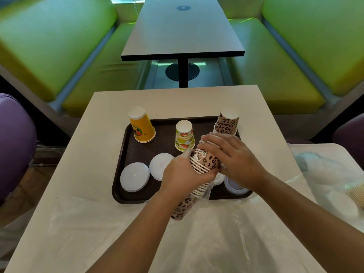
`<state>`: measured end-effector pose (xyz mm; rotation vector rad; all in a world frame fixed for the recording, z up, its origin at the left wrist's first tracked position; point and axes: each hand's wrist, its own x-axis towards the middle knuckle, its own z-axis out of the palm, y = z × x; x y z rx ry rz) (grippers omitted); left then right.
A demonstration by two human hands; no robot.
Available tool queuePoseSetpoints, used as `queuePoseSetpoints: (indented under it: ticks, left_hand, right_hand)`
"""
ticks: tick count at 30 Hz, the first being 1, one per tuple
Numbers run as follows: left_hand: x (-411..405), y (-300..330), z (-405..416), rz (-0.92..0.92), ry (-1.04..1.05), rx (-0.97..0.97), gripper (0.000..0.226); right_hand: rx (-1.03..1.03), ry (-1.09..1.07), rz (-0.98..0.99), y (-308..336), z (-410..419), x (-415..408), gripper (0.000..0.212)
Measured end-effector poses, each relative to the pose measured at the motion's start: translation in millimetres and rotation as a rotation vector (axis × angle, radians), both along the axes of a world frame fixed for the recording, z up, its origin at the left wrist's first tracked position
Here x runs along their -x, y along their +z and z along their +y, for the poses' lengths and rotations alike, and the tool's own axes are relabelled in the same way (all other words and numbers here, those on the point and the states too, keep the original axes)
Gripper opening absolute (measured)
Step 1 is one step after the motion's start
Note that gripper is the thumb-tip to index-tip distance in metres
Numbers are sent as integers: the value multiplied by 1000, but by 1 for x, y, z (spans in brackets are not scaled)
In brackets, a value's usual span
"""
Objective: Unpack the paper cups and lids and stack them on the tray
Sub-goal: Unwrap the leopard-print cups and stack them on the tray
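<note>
Gripping a nested run of leopard-print cups (206,162) over the brown tray (126,154), both hands work close together: the left hand (183,174) curls round the rims from below, the right hand (234,156) wraps the upper end, fingers bent over it. The lower cups trail into a clear plastic sleeve (197,205). Upturned cup stacks stand on the tray: yellow (141,125), fruit-print (184,135), leopard (226,123). White lids (135,177) lie at the near-left.

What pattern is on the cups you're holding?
Leopard print, brown and black, on the held cups; head view.
</note>
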<state>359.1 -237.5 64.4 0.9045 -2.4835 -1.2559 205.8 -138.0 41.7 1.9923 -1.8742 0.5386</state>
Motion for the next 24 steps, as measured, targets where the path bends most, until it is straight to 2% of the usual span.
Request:
queuePoseSetpoints:
  ticks: [2,5,7,11,14,18,24]
  left_hand:
    - [1,2,-4,-5,19,-9,51]
    - [3,3,-9,-1,40,-4,65]
    - [3,3,-10,-27,56,15,69]
    - [4,-1,-11,-54,58,14,68]
    - [5,-6,-13,-76,46,-5,69]
    - [7,-12,-15,-78,48,12,69]
    - [8,-15,-18,-86,64,43,68]
  right_hand:
    - [33,-61,-86,0,-5,7,70]
    - [95,-209,-358,2,-11,23,80]
    - [162,-321,-511,4,-18,33,79]
    - [295,-486,-684,3,-34,56,75]
    - [274,-626,-839,-5,-44,68,74]
    - [212,-689,-954,-25,-51,77,73]
    - [130,-719,-1012,-49,-55,77,70]
